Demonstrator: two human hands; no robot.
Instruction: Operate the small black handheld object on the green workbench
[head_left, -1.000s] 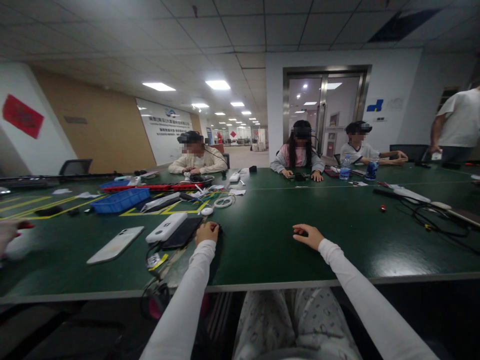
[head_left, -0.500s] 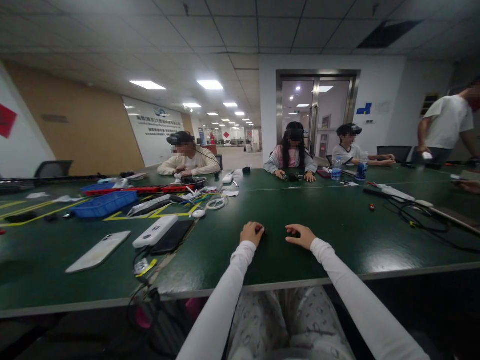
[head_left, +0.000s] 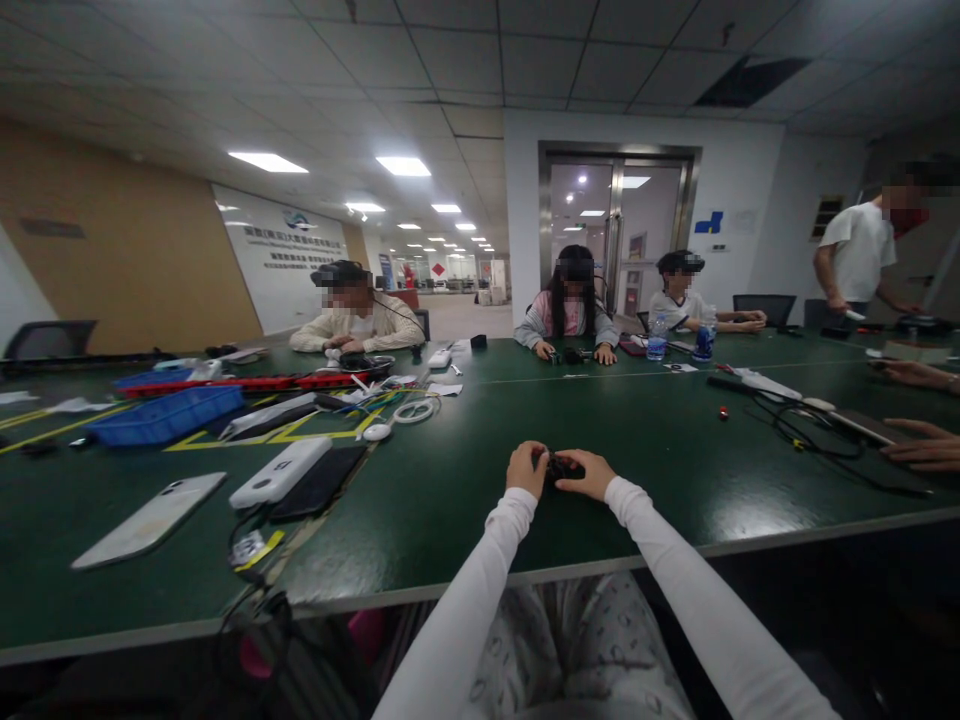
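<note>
My left hand (head_left: 527, 470) is closed with its fingers curled against a small black object (head_left: 556, 467) low over the green table. From the other side my right hand (head_left: 592, 474) meets the same object, thumb and fingers bent round its edge. Fingers cover most of the object, and its kind cannot be made out. Both hands are close together, near the table's front edge.
To the left lie a white phone (head_left: 154, 520), a white box-shaped device (head_left: 281, 472), a dark flat slab (head_left: 322, 485) and a blue tray (head_left: 169, 415). Black cables (head_left: 806, 435) and another person's hand (head_left: 926, 445) are at right. Several people sit or stand around.
My right hand has moved left, from open and apart, onto the black object at my left hand. The view has turned slightly right. Another person's hand has come in at right.
</note>
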